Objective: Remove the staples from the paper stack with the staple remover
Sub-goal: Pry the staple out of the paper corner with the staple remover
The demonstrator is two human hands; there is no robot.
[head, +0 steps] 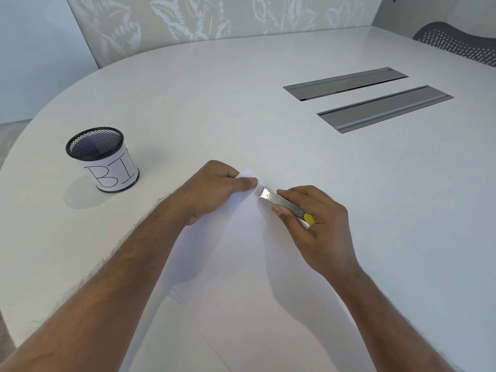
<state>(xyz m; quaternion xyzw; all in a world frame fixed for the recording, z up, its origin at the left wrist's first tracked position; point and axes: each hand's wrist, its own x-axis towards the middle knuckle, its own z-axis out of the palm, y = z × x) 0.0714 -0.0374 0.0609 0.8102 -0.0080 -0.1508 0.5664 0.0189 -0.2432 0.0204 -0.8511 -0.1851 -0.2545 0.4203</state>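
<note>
A white paper stack (241, 264) lies on the table between my forearms, its far corner pointing away from me. My left hand (212, 190) pinches that far corner with thumb and fingers. My right hand (314, 224) grips a silver metal staple remover (279, 201) with a yellow end. The tool's tip rests on the paper just right of my left thumb. The staple itself is too small to make out.
A black mesh cup (103, 159) with a white label reading "BI" stands to the left on the white rounded table (214, 103). Two grey cable-tray lids (370, 99) are set into the tabletop at the back right. A dark mesh chair (456, 41) is at the far right.
</note>
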